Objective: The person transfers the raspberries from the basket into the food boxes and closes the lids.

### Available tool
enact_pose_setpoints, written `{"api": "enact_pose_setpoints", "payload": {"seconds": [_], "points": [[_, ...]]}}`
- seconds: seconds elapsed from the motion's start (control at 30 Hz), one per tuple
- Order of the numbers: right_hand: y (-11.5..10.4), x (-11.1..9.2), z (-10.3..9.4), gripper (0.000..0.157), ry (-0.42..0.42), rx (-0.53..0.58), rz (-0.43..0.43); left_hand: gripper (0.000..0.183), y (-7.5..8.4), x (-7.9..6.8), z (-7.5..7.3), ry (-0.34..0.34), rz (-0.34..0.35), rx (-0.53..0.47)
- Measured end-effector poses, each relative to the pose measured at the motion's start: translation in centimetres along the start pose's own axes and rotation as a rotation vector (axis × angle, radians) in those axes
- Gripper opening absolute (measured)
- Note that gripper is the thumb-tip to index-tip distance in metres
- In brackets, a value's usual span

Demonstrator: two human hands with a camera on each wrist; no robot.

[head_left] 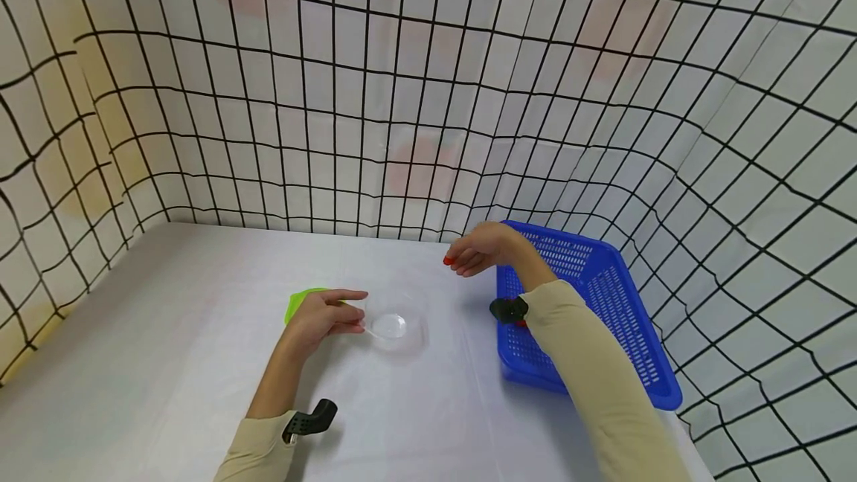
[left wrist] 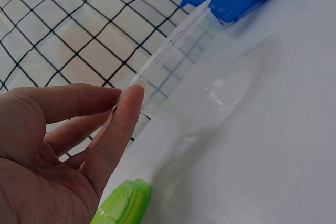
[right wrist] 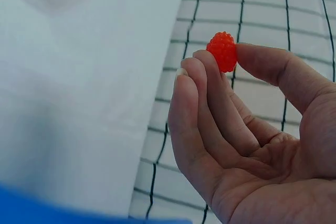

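1. OK, red raspberry (right wrist: 222,52) is in R hand (head_left: 483,245), pinched btwn thumb and fingertip, other fingers bent alongside. It's held up, btwn clear bowl and basket in head view.
2. Berry prob v. light, glossy + bumpy; can't tell if real or molded. Assume soft: hold by its 2 opposite sides, min force, as now. Bumps should help grip; a hard squeeze could dent it or pop it out.
3. L hand (head_left: 323,316) pinches rim of clear plastic bowl (left wrist: 215,93) w/ fingertips. Bowl's on white table (head_left: 167,348).
4. Bowl looks thin-walled: prob light, bit flexy, slick. Rim's the best hold; squeezing walls could bow them, a bump could slide it.
5. FYI: lime-green item (left wrist: 125,203) is by L hand, partly hidden, type unclear. Blue perforated basket (head_left: 623,303) sits under R forearm.
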State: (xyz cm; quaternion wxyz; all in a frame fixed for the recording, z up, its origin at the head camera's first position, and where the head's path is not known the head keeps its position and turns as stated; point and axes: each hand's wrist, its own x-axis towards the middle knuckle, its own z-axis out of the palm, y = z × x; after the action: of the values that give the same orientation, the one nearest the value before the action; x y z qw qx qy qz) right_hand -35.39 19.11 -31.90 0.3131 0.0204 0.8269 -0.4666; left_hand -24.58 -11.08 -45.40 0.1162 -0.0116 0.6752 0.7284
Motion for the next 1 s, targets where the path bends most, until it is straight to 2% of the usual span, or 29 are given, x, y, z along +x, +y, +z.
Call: {"api": "enact_pose_setpoints", "payload": {"seconds": [0.3, 0.5, 0.7, 1.0], "points": [[0.0, 1.8, 4.3, 0.024, -0.054, -0.087, 0.008, 0.047, 0.0, -0.1, 0.0, -0.007, 0.010, -0.024], [0.6, 2.6, 6.3, 0.022, -0.093, -0.127, 0.007, 0.046, 0.0, -0.1, -0.1, -0.006, 0.008, -0.021], [1.2, 3.1, 7.4, 0.020, -0.135, -0.153, 0.013, 0.045, 0.0, -0.1, 0.0, -0.001, 0.009, -0.017], [1.7, 3.1, 8.0, 0.022, -0.141, -0.128, 0.022, 0.044, -0.2, 0.1, 0.0, 0.002, 0.006, -0.017]]}}
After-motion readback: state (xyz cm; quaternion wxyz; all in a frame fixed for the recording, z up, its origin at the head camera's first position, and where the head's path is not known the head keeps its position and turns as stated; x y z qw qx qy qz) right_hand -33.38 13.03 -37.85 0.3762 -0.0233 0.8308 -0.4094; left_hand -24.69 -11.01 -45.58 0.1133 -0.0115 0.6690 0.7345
